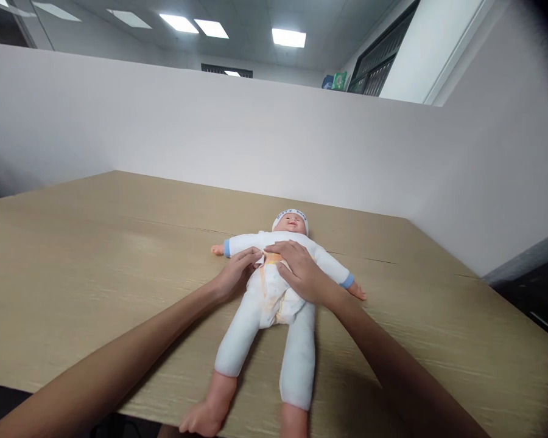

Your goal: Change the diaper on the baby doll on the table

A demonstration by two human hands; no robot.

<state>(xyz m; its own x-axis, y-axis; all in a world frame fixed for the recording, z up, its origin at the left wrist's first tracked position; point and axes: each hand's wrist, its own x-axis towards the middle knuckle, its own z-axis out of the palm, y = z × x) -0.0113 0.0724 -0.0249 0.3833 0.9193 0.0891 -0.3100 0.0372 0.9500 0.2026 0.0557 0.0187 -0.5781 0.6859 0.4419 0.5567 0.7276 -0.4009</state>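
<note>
Head camera is showing the doll lying face-up at the near edge of the table — feet overhanging. Left hand is pinching its top's hem, right hand is pressing spread on its belly; a hard tug risks sliding it off.

Light wooden table, one baby doll flat on its back

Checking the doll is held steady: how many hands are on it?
2. The left hand touches the doll at its waist; the right hand lies across its belly.
</note>
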